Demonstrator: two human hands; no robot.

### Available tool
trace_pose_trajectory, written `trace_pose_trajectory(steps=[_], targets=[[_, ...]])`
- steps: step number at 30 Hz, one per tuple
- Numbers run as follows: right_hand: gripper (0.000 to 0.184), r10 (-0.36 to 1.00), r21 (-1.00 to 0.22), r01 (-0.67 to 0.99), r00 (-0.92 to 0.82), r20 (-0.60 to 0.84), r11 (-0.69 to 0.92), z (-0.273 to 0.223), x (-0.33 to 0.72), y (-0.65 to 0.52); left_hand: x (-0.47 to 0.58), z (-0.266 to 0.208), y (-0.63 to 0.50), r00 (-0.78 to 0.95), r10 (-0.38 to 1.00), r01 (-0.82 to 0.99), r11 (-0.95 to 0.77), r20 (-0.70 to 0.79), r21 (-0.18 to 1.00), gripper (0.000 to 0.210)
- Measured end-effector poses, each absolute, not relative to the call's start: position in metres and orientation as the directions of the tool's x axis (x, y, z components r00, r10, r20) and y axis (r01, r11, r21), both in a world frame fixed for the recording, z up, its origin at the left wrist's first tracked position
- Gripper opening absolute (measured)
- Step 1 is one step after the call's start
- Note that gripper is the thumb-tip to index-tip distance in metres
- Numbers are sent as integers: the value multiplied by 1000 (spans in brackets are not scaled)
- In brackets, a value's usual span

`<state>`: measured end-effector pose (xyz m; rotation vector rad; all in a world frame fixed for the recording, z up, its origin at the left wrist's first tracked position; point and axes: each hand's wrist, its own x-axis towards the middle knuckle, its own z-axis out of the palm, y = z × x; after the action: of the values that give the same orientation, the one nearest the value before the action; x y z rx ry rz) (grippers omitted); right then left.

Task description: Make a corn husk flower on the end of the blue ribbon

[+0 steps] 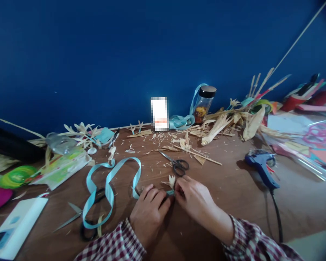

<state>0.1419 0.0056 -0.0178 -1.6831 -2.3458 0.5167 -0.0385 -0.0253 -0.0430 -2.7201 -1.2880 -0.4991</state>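
Tabletop (pixel 225 192) under pale scraps (pixel 187 142), blue wall (pixel 97 54) behind; fingers (pixel 180 184) of both hands (pixel 148 212) (pixel 197 195) apparently tight on ribbon (pixel 108 185).

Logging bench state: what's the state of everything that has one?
Front ribbon: unwound, loosely looped
Left hand: fingers bent, at front ribbon
Right hand: fingers bent, beside pale flower
Large scissors: open, partly under front ribbon
Small scissors: blades look shut
Glue gun: lying down, power unclear
Jar: black lid on
Rear ribbon: heaped beside jar
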Motion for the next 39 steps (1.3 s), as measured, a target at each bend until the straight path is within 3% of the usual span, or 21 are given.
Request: trace_pose_trajectory(steps=[13, 16, 20, 23, 28, 35, 39], targets=[[12, 934, -585, 755, -356, 13, 296, 4, 178, -6, -41, -40, -26, 601, 754, 764, -640, 266, 85, 31], [14, 976, -499, 839, -194, 97, 217, 13, 224, -15, -41, -40, -26, 592, 751, 764, -638, 294, 93, 34], [18, 933, -224, 974, 95, 347, -16, 16, 296, -23, -41, -46, -26, 575, 754, 770, -630, 316, 103, 40], [31, 905, -68, 977, 214, 366, -203, 8, 333, -22, -43, -50, -27, 579, 750, 765, -635, 320, 105, 42], [43, 929, -18, 957, 286, 235, -290, -16, 354, -7, -43, -48, -27, 584, 740, 759, -644, 334, 100, 44], [36, 922, 41, 970, 214, 322, -240, -15, 364, -1, -40, -45, -25, 567, 753, 770, -628, 334, 109, 42], [39, 862, -77, 963, 264, 432, -257, 2, 368, -9, -40, -43, -26, 578, 749, 765, -636, 324, 106, 42]])
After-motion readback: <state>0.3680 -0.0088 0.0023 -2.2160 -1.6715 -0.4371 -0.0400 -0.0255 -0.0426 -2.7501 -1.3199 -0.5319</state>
